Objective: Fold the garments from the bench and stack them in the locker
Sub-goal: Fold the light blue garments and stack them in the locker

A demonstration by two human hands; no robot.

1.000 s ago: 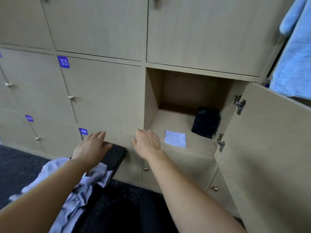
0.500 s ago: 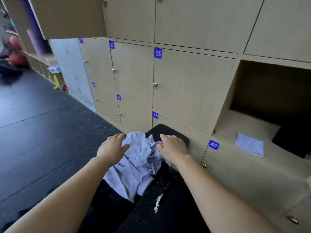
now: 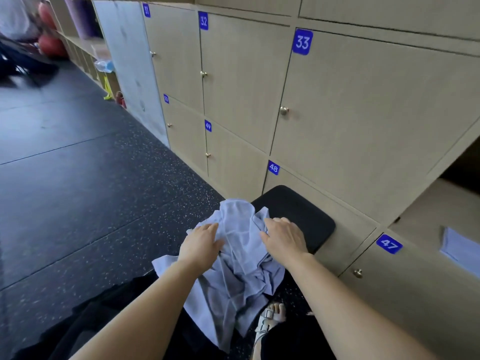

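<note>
A crumpled pale lavender-grey garment (image 3: 241, 258) lies in a heap on the near end of a black padded worktop (image 3: 298, 211), its lower folds spilling off the front edge and hanging down toward the dark speckled floor (image 3: 78, 190). Both hands are on the heap. The left hand (image 3: 201, 246) rests palm-down on the garment's left side with the fingers nearly straight and close together, holding nothing. The right hand (image 3: 284, 236) lies palm-down on the right side, thumb against the cloth and fingertips bent slightly where they meet a raised fold — whether they pinch the fabric or merely press on it cannot be told. The far end of the worktop is bare and sits against a wall of light wooden lockers, just below the blue number plate 48 (image 3: 273, 167) and under the door marked 33 (image 3: 302, 42). To the right, above the plate 47 (image 3: 388, 244), one locker (image 3: 426, 203) stands open; a white sheet of paper (image 3: 459, 248) lies flat on its shelf, well apart from the garment. Below the hanging cloth, a foot in a white strapped sandal (image 3: 270, 318) stands on the floor.
</note>
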